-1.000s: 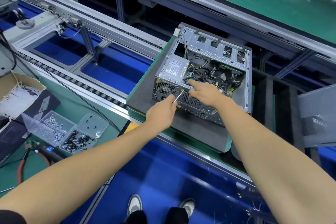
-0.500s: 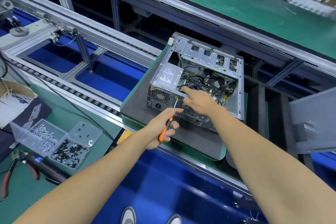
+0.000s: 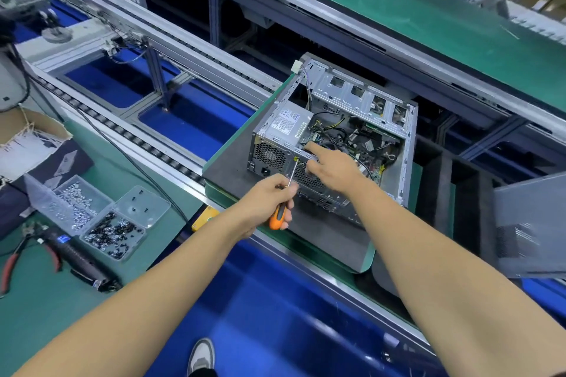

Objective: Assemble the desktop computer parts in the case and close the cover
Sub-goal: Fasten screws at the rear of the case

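My left hand is now gripping the screwdriver lower, tip against the case just ahead; my right hand is resting on its rim, forefinger extended.

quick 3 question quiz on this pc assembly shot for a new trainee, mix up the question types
1. True or false: the left hand grips the orange-handled screwdriver.
2. Where does the screwdriver tip meet the computer case? A) its rear panel, beside the power supply B) the far drive bays C) the screw tray
3. Fill in: the case's top side is ___, with cables showing inside.

Key:
1. True
2. A
3. open; the right hand rests on the near top edge, index finger pointing in.
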Tool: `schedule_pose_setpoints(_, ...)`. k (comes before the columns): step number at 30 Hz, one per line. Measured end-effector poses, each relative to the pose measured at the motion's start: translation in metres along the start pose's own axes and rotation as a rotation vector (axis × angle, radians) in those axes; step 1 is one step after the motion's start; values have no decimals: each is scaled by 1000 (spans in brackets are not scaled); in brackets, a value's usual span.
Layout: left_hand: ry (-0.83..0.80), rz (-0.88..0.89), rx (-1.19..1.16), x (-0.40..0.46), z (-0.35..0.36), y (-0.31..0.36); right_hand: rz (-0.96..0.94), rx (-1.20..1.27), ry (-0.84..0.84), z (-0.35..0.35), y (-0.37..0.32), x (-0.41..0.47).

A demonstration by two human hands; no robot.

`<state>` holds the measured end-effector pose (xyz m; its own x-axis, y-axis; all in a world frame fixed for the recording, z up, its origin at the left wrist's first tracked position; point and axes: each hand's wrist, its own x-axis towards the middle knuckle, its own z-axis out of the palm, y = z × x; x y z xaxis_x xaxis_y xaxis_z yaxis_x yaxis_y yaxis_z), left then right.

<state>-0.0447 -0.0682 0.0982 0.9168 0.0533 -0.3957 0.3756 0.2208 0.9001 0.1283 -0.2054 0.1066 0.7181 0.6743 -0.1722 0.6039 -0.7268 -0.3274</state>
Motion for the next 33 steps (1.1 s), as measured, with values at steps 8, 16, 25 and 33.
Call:
schedule_pose_setpoints(8, 295, 70, 653, 4, 6, -15, -38, -21, -5, 2, 4, 2)
schedule_pose_setpoints(16, 291, 99, 619, 2, -8, 3, -67, -56, 9, 3, 6, 4)
schedule_pose_setpoints(25, 340, 79, 157, -3, -1, -4, -59, -87, 42, 5, 7, 8)
schedule_pose_setpoints(33, 581, 156, 869, -8, 19, 19, -61, -77, 39, 4, 8, 7)
